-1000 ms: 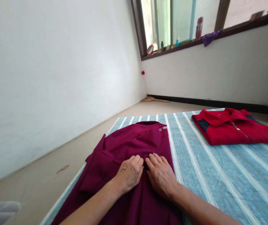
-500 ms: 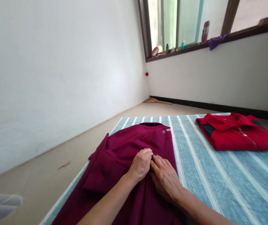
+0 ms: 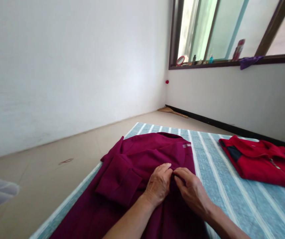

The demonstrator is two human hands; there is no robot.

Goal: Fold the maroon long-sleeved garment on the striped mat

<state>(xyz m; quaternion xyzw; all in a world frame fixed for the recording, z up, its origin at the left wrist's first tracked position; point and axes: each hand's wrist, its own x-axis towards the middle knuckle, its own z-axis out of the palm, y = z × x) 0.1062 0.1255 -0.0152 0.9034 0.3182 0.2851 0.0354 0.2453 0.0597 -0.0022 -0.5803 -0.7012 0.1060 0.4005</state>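
Left fingers (image 3: 166, 170) and right fingers (image 3: 182, 174) clenched the maroon shirt (image 3: 142, 156) front, tips almost touching; red zip jacket (image 3: 262, 164) lay right of them.

left hand (image 3: 158, 184) and right hand (image 3: 192, 191) seem to pinch a maroon shirt (image 3: 130, 166).

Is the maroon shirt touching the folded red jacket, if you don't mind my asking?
Apart: the head view shows striped blue cover between the maroon shirt and the red jacket.
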